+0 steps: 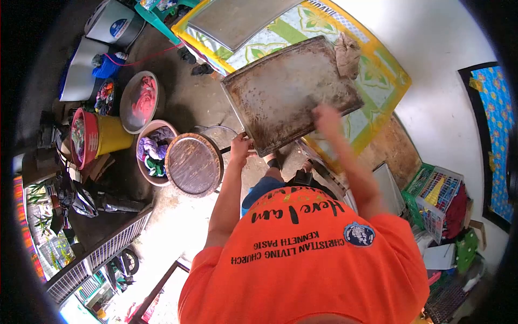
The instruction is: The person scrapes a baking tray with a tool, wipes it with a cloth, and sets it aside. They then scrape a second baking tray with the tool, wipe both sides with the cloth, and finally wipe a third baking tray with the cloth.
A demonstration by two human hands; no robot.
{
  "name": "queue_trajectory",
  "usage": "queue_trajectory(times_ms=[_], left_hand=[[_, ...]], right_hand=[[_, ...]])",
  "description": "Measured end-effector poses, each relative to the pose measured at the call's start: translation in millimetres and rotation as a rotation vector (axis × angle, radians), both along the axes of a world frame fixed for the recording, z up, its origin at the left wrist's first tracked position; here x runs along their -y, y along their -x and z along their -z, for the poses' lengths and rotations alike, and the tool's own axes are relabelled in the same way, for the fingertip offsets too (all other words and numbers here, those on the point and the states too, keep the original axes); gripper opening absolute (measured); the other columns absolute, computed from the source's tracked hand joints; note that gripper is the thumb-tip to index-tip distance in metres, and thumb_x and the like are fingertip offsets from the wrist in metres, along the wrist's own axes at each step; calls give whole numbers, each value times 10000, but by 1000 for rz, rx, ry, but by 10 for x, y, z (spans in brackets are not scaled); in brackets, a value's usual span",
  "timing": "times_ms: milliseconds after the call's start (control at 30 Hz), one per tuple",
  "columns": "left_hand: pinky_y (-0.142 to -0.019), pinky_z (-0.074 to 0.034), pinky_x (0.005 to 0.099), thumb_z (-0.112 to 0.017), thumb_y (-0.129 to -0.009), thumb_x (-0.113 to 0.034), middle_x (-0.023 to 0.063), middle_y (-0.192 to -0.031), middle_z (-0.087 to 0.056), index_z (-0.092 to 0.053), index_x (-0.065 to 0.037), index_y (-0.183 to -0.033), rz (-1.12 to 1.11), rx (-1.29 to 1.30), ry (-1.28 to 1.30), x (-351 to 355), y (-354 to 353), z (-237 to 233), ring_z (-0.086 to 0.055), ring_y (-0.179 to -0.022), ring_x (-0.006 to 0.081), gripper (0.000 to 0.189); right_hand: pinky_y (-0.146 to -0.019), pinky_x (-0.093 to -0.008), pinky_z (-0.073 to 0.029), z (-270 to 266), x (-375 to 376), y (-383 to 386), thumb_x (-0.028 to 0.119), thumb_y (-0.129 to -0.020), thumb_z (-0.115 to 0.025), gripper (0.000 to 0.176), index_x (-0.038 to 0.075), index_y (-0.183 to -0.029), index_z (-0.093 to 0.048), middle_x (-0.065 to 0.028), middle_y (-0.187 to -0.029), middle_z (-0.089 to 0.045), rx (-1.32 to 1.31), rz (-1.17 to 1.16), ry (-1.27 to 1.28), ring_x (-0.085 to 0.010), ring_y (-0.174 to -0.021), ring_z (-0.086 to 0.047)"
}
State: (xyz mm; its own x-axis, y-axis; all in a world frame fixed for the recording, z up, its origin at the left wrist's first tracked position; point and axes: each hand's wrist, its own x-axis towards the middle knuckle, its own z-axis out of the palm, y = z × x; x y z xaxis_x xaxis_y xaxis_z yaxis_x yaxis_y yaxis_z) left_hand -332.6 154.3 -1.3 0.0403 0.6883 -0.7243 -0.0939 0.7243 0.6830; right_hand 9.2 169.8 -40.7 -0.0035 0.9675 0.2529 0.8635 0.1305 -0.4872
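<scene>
A large, stained metal baking tray [286, 92] lies tilted across the edge of a table covered in a yellow, green and white tablecloth [377, 81]. At the tray's near left corner, my left hand [241, 148] is closed on its rim. My right hand [327, 121] is over the near right part of the tray, smeared by motion, so I cannot tell what its fingers hold. A crumpled brown cloth or bag [347, 55] rests at the tray's far right corner. Farther back on the table is another flat metal tray [232, 20].
A round wooden stool [194, 164] stands left of my left arm. Beyond it are a basin of clothes [144, 154], a grey basin [125, 108] and a yellow bucket [116, 134]. Plastic crates [431, 197] sit at right, near the white wall [431, 70].
</scene>
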Motion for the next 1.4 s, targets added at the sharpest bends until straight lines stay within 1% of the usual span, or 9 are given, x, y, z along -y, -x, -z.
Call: queue_trajectory(times_ms=[67,267,400,567,767,1000,1167,1267,1400], left_hand=[[-461,-533,325,-538,-805,-12,101,-860,-631,-512,8,-1187,9,5,-24,32,20,-10,-613,-643,187,384],[-451,-535,319,-524,-812,-16,92,-834,-625,-517,7,-1161,33,-58,-18,1,-10,54,-610,-619,179,350],[-468,-547,320,-515,-822,-23,85,-828,-610,-475,13,-1219,21,-14,-20,-15,-51,-97,-600,-607,174,400],[-456,-538,327,-514,-826,-25,91,-826,-604,-482,14,-1207,-4,-16,-40,39,-9,31,-582,-591,177,385],[-466,-536,333,-511,-825,-20,83,-834,-590,-505,-3,-1179,59,-71,-28,29,16,118,-590,-622,185,355],[-479,-534,341,-517,-835,-41,65,-810,-583,-550,-5,-1115,37,-118,-41,59,-13,67,-572,-633,171,285],[-435,-531,317,-544,-820,-29,43,-726,-531,-568,-4,-1108,31,-116,-2,-14,-14,129,-512,-557,131,290],[-418,-523,306,-544,-823,-35,44,-713,-518,-571,11,-1070,5,-119,-24,3,-23,128,-506,-540,137,253],[-407,-518,303,-538,-824,-28,40,-703,-506,-566,27,-1029,-8,-125,-19,43,-85,-82,-502,-529,135,214]], right_hand=[[-775,-423,-477,-419,-276,-775,49,-713,-531,305,49,-1001,-629,-187,-979,-624,-118,428,331,-346,-923,-597],[-664,-492,-475,-239,22,-13,101,-744,-544,140,78,-873,-592,-159,-774,-609,239,12,177,-343,-757,-611],[-693,-481,-481,-309,185,578,77,-721,-555,145,80,-856,-610,-158,-796,-624,23,-106,75,-349,-807,-609],[-715,-472,-469,-711,-315,-1131,65,-723,-546,268,82,-980,-623,-178,-856,-624,-19,484,185,-365,-832,-599],[-671,-485,-466,-362,52,288,108,-759,-527,133,83,-834,-634,-157,-783,-609,74,-117,102,-337,-791,-601],[-725,-463,-463,-619,-260,-880,77,-740,-552,205,51,-942,-573,-167,-831,-591,-286,424,206,-353,-845,-577],[-688,-471,-471,-344,-150,-408,80,-709,-574,224,71,-931,-604,-173,-838,-630,224,50,-26,-352,-780,-609],[-705,-447,-482,-473,178,641,66,-659,-599,278,65,-936,-628,-155,-880,-630,3,-43,129,-331,-837,-599],[-723,-444,-480,-422,-193,-473,49,-695,-566,273,48,-962,-621,-169,-855,-628,-43,147,60,-367,-803,-598]])
